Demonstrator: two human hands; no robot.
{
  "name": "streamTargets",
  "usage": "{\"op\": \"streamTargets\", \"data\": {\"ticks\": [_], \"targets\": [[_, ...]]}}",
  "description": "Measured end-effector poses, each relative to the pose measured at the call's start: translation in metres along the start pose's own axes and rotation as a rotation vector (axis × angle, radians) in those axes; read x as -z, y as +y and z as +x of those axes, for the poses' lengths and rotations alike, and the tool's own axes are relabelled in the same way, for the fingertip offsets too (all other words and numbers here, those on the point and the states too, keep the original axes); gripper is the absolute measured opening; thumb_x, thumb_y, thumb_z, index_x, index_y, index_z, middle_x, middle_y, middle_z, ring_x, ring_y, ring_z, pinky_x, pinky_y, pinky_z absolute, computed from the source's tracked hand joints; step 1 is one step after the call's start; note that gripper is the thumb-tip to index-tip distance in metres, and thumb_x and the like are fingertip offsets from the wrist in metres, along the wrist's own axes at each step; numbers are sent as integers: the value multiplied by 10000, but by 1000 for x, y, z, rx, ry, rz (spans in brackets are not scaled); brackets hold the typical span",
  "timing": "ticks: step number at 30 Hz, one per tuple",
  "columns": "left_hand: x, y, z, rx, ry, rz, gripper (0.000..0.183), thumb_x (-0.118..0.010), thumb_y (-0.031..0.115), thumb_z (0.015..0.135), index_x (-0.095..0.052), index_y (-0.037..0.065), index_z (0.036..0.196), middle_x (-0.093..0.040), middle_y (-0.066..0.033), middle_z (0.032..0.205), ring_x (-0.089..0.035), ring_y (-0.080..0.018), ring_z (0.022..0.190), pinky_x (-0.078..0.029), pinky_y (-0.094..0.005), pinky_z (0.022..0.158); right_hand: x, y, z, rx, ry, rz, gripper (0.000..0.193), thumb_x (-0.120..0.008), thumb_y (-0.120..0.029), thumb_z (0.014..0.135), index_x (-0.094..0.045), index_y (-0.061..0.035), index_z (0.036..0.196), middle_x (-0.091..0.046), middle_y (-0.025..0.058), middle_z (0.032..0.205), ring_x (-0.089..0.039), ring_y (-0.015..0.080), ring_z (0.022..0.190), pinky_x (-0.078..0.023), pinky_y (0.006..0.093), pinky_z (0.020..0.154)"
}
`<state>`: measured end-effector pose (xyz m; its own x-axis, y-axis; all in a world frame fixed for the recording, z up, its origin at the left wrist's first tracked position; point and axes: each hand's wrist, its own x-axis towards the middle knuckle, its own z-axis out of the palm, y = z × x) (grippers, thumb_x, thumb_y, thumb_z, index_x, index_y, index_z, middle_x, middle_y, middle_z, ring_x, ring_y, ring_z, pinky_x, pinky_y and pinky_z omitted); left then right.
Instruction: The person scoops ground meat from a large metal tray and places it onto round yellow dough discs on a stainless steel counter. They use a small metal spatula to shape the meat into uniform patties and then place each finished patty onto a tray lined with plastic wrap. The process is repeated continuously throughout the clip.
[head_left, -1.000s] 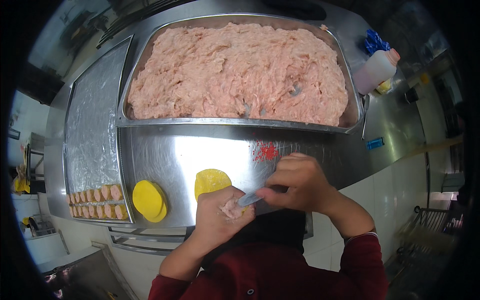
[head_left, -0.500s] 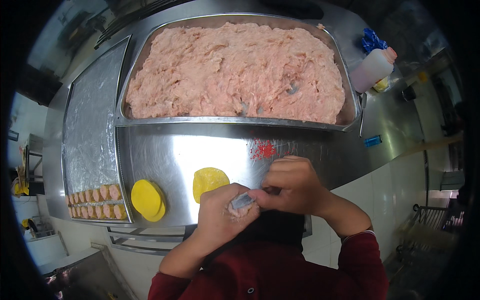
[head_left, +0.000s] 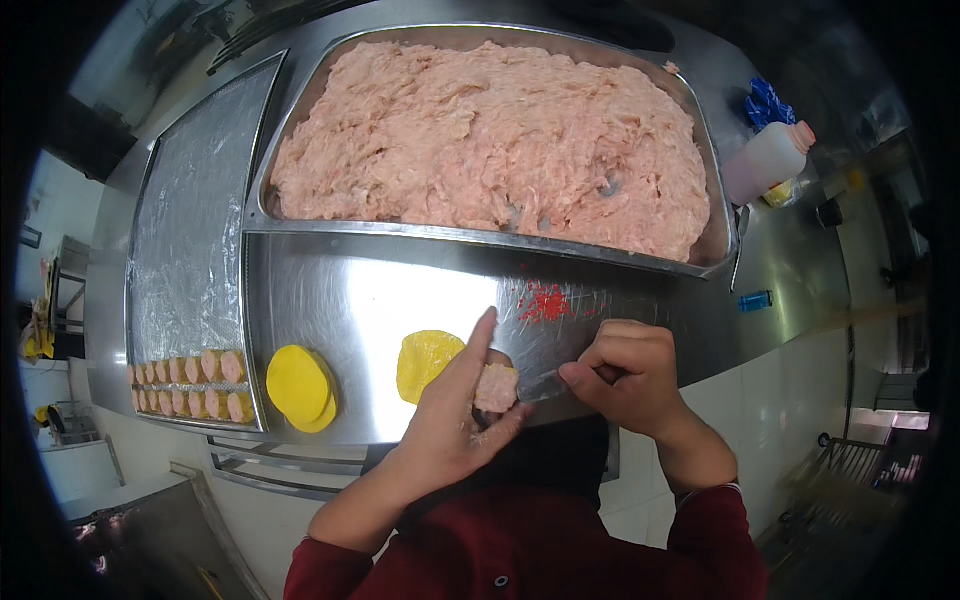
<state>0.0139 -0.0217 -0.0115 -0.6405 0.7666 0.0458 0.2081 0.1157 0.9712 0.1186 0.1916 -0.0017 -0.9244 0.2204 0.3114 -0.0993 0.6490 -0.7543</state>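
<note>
My left hand (head_left: 450, 420) holds a meat-filled dumpling (head_left: 497, 388) between thumb and fingers, its pale pink filling facing up and the forefinger stretched out. My right hand (head_left: 630, 380) is closed round a thin, flat spreading blade (head_left: 542, 386), mostly hidden in the fist; its tip points at the dumpling's right side. Beside my left hand, a single yellow dumpling wrapper (head_left: 425, 362) lies on the steel table. Further left is a small stack of yellow wrappers (head_left: 298, 385). Red crumbs (head_left: 545, 302) lie scattered beyond my hands.
A large steel pan (head_left: 480, 238) of minced meat (head_left: 490, 140) fills the far side. At left, a film-lined tray (head_left: 190, 230) carries two rows of filled dumplings (head_left: 190, 370). A plastic bottle (head_left: 770, 160), a spoon (head_left: 740, 240) and a small blue object (head_left: 755, 300) sit at right.
The blade has drawn off the filling to the right with my right hand. My left hand has opened its fingers somewhat, showing the dumpling's top. The view has shifted slightly.
</note>
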Motion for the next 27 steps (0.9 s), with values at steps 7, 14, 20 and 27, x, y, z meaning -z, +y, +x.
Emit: {"op": "streamTargets", "data": {"ticks": [7,14,20,27], "targets": [[1,-9,2,-42,-1,-92,313,-858,51,801,-692,4,1062,-724,-82,965,-665,-106,872,-530,-265,791,4,3,-1,185,-74,33,304,-910,-240,760,-656,-101,666,-569,29,601,-569,212,556,-421,343,596],[1,3,-11,97,-75,-30,171,-853,83,804,-703,32,869,-716,-43,794,-645,-85,701,-508,-251,644,-16,0,12,250,-125,14,276,-897,-232,740,-653,-122,675,-559,-1,602,-532,195,557,-388,335,592],[-2,1,-6,-42,-12,100,163,-848,109,803,-717,28,855,-682,-63,714,-656,-148,624,-519,-285,606,-9,-1,3,174,21,80,249,-883,-216,755,-667,-117,679,-571,14,593,-547,219,533,-401,353,568],[1,12,-1,-52,1,107,179,-849,62,772,-720,9,884,-700,-104,872,-692,-168,755,-537,-272,701,-13,3,-1,86,45,-6,254,-853,-165,794,-659,-75,658,-544,38,573,-527,196,495,-399,342,521]]}}
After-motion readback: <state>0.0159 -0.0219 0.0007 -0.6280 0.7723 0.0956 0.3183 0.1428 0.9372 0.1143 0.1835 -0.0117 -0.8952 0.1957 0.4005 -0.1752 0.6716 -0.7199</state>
